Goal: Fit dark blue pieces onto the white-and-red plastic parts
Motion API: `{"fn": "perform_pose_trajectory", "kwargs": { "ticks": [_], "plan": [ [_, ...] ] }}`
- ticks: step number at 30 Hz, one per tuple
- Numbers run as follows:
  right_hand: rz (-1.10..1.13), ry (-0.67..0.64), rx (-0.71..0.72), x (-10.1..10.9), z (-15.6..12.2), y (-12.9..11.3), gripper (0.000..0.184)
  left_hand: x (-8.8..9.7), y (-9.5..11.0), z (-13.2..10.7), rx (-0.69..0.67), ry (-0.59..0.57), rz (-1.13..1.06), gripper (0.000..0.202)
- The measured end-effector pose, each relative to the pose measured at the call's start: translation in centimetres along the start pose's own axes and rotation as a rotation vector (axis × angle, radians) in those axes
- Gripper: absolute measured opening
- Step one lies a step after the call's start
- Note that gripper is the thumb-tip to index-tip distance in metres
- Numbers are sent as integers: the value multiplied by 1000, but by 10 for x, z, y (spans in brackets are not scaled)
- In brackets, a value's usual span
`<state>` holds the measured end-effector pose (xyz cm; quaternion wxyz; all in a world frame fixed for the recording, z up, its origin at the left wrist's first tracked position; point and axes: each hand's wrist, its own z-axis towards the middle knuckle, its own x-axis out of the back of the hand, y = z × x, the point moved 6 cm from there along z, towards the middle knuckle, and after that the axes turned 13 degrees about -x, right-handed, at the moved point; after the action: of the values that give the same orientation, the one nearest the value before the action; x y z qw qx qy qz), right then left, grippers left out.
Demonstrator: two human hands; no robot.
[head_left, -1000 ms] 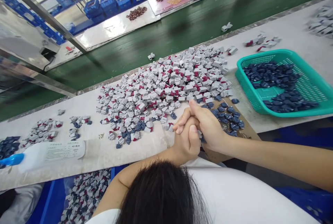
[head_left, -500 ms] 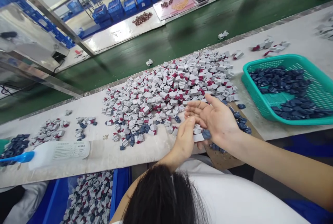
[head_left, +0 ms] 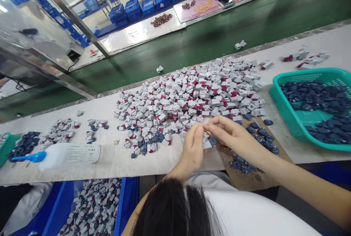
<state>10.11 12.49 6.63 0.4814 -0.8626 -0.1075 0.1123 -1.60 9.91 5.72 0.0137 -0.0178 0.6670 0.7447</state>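
The left hand [head_left: 193, 147] and right hand [head_left: 233, 135] curl narrowly together over a white plastic piece [head_left: 207, 145], grip unclear, above the worktop [head_left: 153, 166]; white-and-red pieces [head_left: 186, 97] heap at eleven o'clock, a teal basket [head_left: 294, 126] at three.

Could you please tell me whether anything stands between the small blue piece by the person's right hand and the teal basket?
Nothing tall blocks that path. From the small blue piece beside the right hand, the way to the teal basket crosses only loose dark blue pieces lying on a brown cardboard sheet.
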Motion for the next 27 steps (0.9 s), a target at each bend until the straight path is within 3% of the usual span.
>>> {"fn": "perform_pose_trajectory", "kwargs": {
  "ticks": [4,9,13,16,18,19,21,23,25,27],
  "plan": [
    [-356,-253,96,-26,0,-2,25,27,3,-5,-208,27,236,37],
    [-263,-512,-40,-60,7,7,32,55,13,-4,-315,-65,245,42],
    [-204,-500,-21,-84,19,-2,35,70,36,9,-322,-98,280,45],
    [-153,-452,31,-87,28,-13,40,78,47,24,-294,-103,272,46],
    [-77,-431,17,-76,33,-20,45,95,47,34,-230,-59,168,47],
    [-30,-386,11,-64,36,-25,46,112,45,39,-179,32,115,46],
    [60,-209,19,-30,40,-38,46,159,39,48,-78,331,87,44],
    [103,-5,32,8,40,-49,40,201,40,65,-37,515,271,42],
    [104,103,20,38,38,-51,31,226,47,101,-63,463,635,39],
    [89,148,31,62,33,-42,21,235,47,154,-77,324,950,32]
  ]
}}
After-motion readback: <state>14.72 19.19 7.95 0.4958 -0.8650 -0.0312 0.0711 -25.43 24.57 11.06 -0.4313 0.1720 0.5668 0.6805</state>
